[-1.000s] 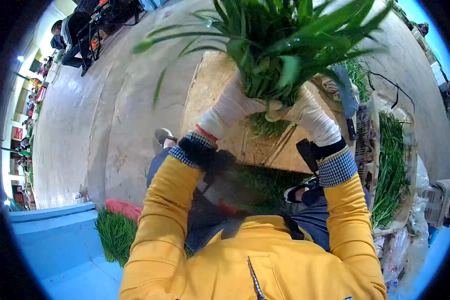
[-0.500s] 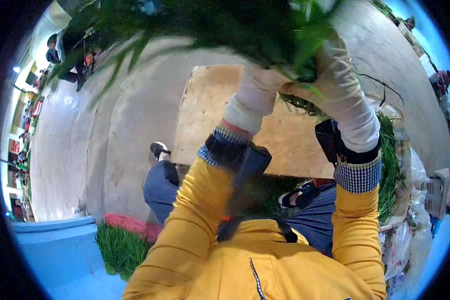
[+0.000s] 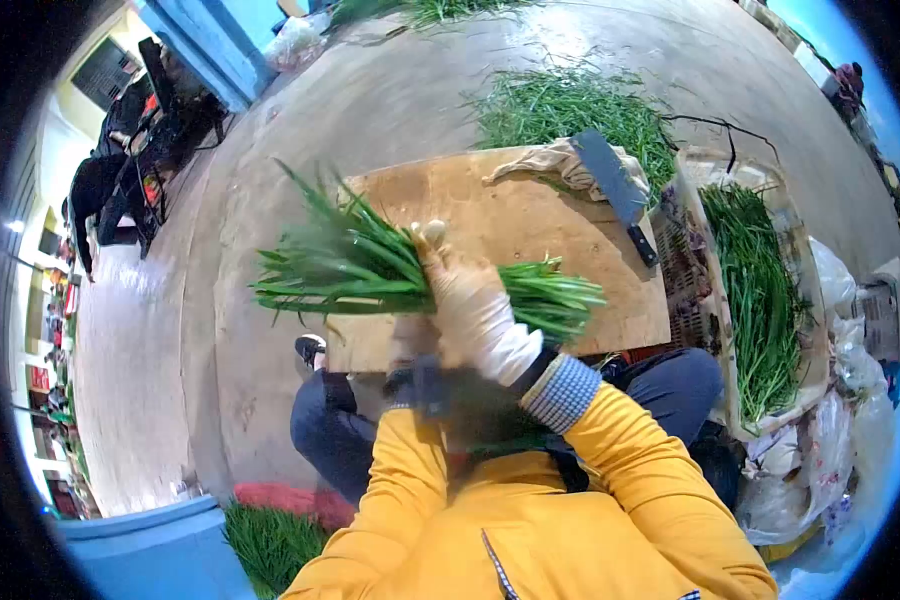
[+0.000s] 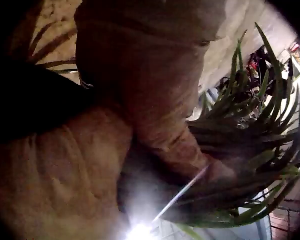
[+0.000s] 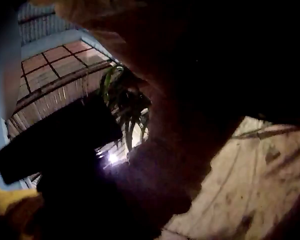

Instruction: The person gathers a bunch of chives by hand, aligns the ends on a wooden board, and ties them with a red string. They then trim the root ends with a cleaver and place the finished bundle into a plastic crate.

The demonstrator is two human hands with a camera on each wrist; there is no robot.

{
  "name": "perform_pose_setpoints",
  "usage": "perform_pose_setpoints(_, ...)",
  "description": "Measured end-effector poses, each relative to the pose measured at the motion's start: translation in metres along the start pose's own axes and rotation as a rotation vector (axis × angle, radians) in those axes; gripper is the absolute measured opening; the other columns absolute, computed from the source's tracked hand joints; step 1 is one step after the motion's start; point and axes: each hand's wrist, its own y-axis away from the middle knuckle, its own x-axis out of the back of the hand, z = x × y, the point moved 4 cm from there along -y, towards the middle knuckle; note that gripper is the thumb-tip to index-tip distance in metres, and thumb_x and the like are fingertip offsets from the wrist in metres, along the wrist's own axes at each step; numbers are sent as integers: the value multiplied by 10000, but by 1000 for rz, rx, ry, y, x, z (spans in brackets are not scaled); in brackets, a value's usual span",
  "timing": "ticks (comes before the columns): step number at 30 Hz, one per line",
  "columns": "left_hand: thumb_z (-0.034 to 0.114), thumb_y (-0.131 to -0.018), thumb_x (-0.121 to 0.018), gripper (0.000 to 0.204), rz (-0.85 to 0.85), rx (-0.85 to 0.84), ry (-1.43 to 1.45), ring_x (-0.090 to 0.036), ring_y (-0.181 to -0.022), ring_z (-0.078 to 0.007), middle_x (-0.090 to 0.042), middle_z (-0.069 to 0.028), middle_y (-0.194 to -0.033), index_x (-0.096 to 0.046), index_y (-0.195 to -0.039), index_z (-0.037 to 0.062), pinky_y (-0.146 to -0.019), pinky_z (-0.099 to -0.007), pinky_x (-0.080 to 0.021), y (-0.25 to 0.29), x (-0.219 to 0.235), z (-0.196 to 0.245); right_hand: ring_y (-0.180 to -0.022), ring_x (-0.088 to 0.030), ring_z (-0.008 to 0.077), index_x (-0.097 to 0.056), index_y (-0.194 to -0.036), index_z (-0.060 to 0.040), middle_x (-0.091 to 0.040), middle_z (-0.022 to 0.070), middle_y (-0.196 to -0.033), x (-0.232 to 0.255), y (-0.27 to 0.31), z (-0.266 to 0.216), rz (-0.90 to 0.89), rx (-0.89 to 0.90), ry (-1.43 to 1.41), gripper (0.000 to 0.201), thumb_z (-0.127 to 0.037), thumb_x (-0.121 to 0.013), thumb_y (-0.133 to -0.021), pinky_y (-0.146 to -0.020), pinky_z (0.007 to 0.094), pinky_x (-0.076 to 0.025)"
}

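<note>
The bunch of green leaves (image 3: 390,270) is lying crosswise above the wooden board (image 3: 530,225), leaf tips fanning toward nine o'clock and cut ends pointing toward three o'clock. The board is sitting at the centre of the head view, over the person's knees. At three o'clock from it, a crate (image 3: 760,290) is holding more long greens, and a loose heap of greens (image 3: 560,105) is spreading on the concrete floor at twelve o'clock. A cleaver (image 3: 615,190) is lying on the board's far right corner, blade toward twelve o'clock, partly on a crumpled cloth (image 3: 540,160). The right hand (image 3: 470,300), in a pale glove, is wrapping its fingers over the middle of the bunch and clasping it. The left hand (image 3: 410,345) is sitting just beneath, at seven o'clock from the right one, mostly hidden and blurred there; the left wrist view is showing its gloved fingers (image 4: 175,145) curling against the stems (image 4: 240,150), gripping the same bunch
</note>
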Motion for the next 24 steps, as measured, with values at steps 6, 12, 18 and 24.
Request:
perform_pose_setpoints(6,457,-898,-541,661,-55,29,-79,-416,-1244,-231,-382,-94,-1430,-346,-1407,83,-1054,-358,-326,9,3,34,-936,-601,301,-295,-1404,-7,-611,161,-1001,-15,9,8,260,-29,-222,601,-82,-488,-840,-860,399,-457)
perform_pose_setpoints(12,555,-834,-580,785,-135,-181,356,-407,-1252,-257,-360,-92,-1445,-330,-1416,91,-1066,-374,-313,14,1,34,-878,-602,294,-416,-1302,0,-607,137,-939,-17,11,11,313,-94,-238,508,-98,-519,-815,-785,390,-468)
perform_pose_setpoints(18,576,-736,-676,875,-360,4,235,-378,-1280,-272,-389,-80,-1429,-381,-1385,68,-1096,-411,-287,7,-21,38,-825,-586,283,-362,-1354,5,-576,126,-908,-29,2,26,234,-213,-375,648,-114,-587,-759,-718,388,-458)
perform_pose_setpoints(24,328,-851,-655,535,-132,165,-11,-502,-1136,-213,-538,-57,-1243,-485,-1281,58,-982,-359,-410,4,-48,44,-974,-563,245,-384,-1336,-8,-573,97,-1041,7,-4,13,166,-170,62,516,-138,-479,-845,-823,365,-447)
